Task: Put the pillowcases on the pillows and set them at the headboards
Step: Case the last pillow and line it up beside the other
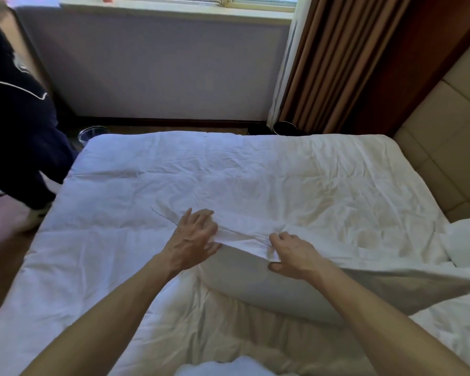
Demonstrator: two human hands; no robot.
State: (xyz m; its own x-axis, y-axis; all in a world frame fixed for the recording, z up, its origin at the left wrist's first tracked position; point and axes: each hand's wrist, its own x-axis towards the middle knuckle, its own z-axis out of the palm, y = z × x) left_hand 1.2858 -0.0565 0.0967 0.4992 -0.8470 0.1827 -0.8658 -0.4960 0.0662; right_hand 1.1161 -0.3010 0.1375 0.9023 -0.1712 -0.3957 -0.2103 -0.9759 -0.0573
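A white pillow [296, 291] lies across the white bed [201, 180], its near end lifted toward me. A white pillowcase [244, 236] is bunched over the pillow's far end. My left hand [194, 240] lies on the pillowcase's left edge with fingers spread, thumb tucked under the fabric. My right hand [291, 253] pinches the pillowcase hem between thumb and curled fingers. A second white pillow [467, 240] sits at the right, beside the padded beige headboard [445, 126].
Another person in dark clothes [17, 126] stands at the bed's left side. A glass bin [92, 134] and a dark bin [284, 128] stand on the floor beyond the bed. Brown curtains [337, 63] hang at the window wall.
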